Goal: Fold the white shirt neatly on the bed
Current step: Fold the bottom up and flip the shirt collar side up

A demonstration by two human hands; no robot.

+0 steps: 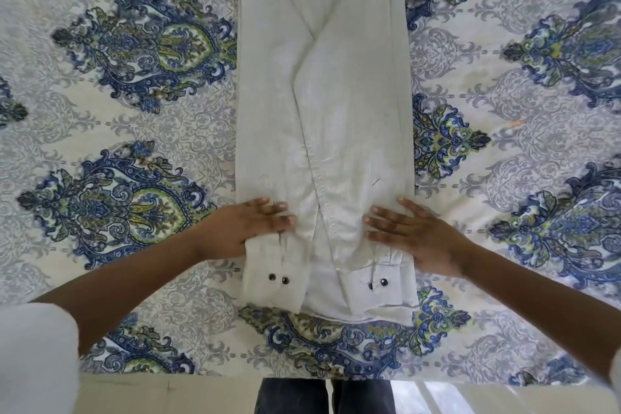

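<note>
The white shirt (322, 104) lies flat on the bed as a long narrow strip, its sides folded in and both sleeves laid down the middle. The two cuffs with dark buttons lie at the near end, one on the left (274, 274) and one on the right (378, 289). My left hand (242, 228) rests flat on the shirt's left side just above the left cuff, fingers straight. On the right side, above the other cuff, my right hand (413, 235) presses flat with fingers spread. Neither hand holds any fabric.
The bed cover (134, 111) is cream with blue and green ornamental patterns and spreads wide on both sides of the shirt. The bed's near edge (168, 380) runs along the bottom, with dark trousers (322, 397) of the person below it.
</note>
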